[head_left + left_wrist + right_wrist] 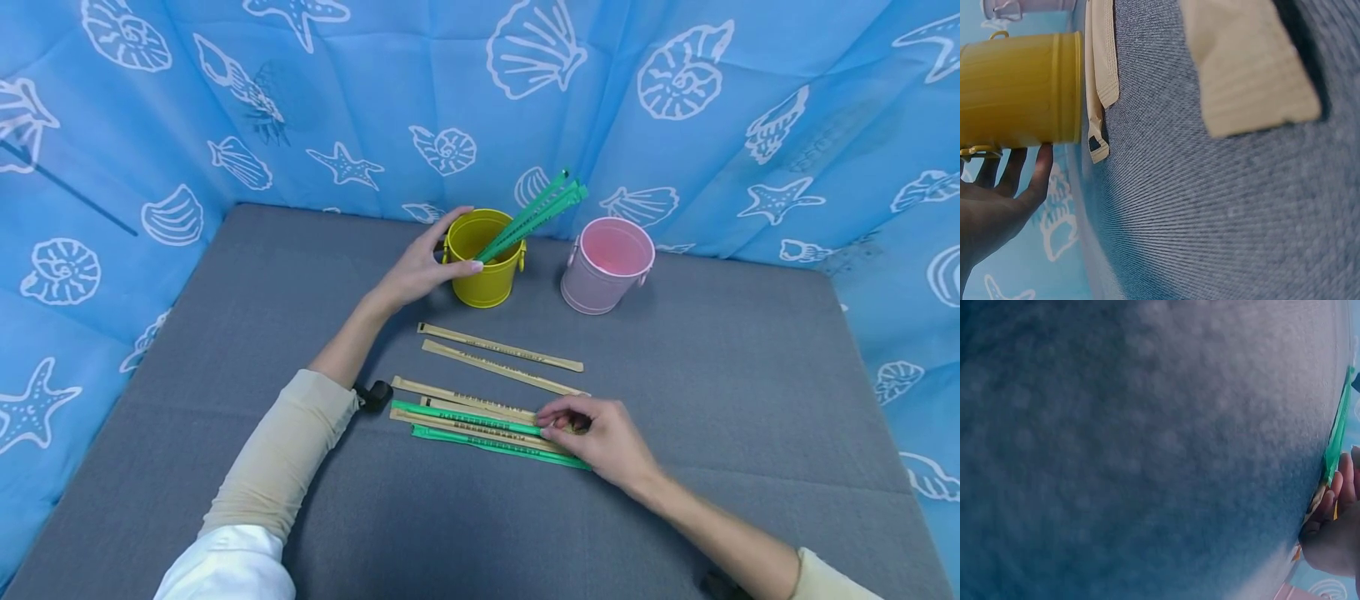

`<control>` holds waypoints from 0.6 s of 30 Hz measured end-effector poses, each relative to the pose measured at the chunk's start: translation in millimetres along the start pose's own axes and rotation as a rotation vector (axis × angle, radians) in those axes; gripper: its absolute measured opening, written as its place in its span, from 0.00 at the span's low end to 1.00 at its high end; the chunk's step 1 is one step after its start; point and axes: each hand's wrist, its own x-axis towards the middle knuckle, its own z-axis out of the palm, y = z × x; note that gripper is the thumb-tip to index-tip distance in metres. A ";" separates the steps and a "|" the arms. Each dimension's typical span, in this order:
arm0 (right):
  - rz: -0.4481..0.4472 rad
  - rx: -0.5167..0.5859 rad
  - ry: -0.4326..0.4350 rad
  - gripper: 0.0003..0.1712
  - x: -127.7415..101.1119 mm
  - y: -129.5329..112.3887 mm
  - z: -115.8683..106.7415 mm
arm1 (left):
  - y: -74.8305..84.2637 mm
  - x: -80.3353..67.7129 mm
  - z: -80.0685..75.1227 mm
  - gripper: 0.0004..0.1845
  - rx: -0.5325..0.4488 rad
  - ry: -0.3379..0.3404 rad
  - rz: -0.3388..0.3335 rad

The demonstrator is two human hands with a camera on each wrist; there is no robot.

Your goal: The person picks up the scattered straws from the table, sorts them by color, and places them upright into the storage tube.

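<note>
Nearest the front edge of the grey table (750, 400), the right hand (603, 437) is resting on a heap of green and tan paper sleeves (465, 421), its curled fingertips (551, 417) pinching the end of a green sleeve (480, 442). Just beyond, toward the middle of the table, two tan sleeves (498, 357) are lying side by side, apart from the heap. Toward the back edge, the left hand (420, 267) is gripping the side of the yellow bucket (483, 258), which is holding green sleeves (536, 215) leaning rightward. The pink bucket (606, 265) is standing just beside it, near the blue shell-print curtain (675, 100).
</note>
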 end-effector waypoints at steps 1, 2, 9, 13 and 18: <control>-0.007 -0.011 -0.002 0.12 -0.4 2.4 1.2 | 0.0 0.0 0.1 0.43 0.000 0.000 0.000; -0.018 -0.026 -0.002 0.12 -0.6 4.3 2.3 | 0.1 0.0 0.2 0.43 0.000 0.001 -0.001; -0.134 -0.153 0.043 0.14 -1.9 9.8 7.6 | 1.0 0.2 0.5 0.43 0.008 0.003 -0.011; -0.215 -0.219 0.066 0.15 -2.6 11.5 10.8 | 1.2 0.1 0.2 0.43 0.001 0.001 -0.006; -0.266 -0.264 0.053 0.13 -4.2 11.3 13.1 | 1.1 0.2 -0.2 0.43 -0.002 0.000 -0.005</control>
